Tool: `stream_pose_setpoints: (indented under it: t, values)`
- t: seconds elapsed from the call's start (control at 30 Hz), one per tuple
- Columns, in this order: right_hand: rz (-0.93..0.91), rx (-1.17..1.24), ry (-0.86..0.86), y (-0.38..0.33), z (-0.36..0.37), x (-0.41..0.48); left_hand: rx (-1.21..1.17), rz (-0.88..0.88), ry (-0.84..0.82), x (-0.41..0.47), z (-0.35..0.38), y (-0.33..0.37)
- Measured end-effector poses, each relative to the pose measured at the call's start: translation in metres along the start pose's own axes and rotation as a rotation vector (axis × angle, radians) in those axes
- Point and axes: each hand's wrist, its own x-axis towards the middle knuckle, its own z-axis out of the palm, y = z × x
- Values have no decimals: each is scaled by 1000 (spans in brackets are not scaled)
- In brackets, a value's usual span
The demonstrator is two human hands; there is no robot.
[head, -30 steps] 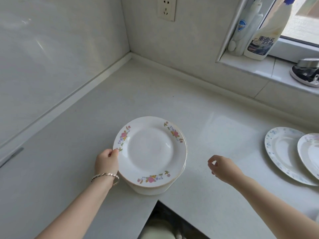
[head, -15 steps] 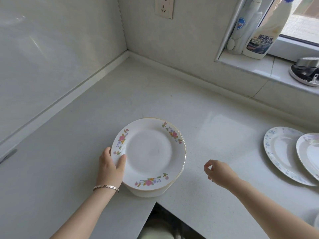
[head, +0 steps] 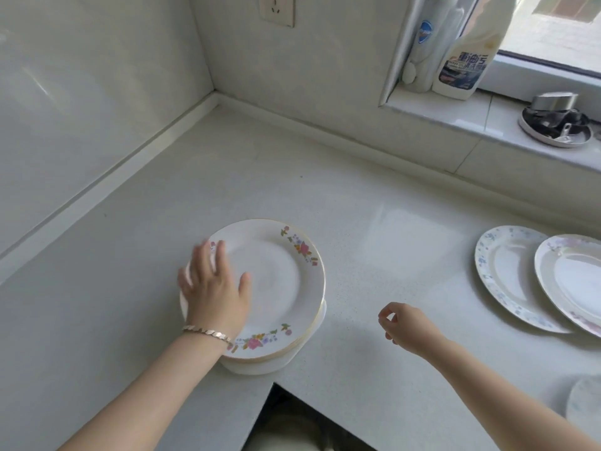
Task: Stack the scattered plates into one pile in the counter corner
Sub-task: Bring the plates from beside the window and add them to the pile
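A pile of white plates (head: 279, 278) with pink flower rims stands on the white counter (head: 374, 229), near its inner front edge. My left hand (head: 213, 288) lies flat on the top plate's left side, fingers straight and spread, slightly blurred. My right hand (head: 406, 327) hovers just above the counter to the right of the pile, fingers loosely curled, holding nothing. Two more plates lie at the right: a blue-flowered plate (head: 507, 278) and a pink-rimmed plate (head: 572, 281) overlapping it. The counter corner (head: 218, 102) lies at the back left.
A window sill at the back right holds two cleaner bottles (head: 461, 56) and a small dish of metal items (head: 554, 125). A wall socket (head: 276, 9) sits above the corner. Another pale plate's edge (head: 585, 408) shows at the lower right. A dark gap (head: 292, 421) opens below the counter's inner edge.
My left hand has moved from gripping the pile's left rim to lying flat on the top plate. My right hand stayed low beside the pile.
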Motion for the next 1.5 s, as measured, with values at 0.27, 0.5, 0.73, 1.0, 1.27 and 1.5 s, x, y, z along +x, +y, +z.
stream_pose_setpoints:
  t: [0.27,0.5,0.73,1.0,1.27,1.5]
  values:
    - [151,197,154,100,-57,-27,-180,402,-467,-9,48,193]
    - [368,421,360,220,-114,-36,15,424,-686,-25,129,305]
    - [729,1375,389,312,-166,-6,84,330,-691,-28,174,343]
    - [564,1832,516,336,-159,11,62,190,-683,-29,184,334]
    - [263,1695,438,296,-180,-32,-99,139,-602,-24,153,307]
    - [32,1581,263,188,-179,-55,-205,82,-397,-3,82,218]
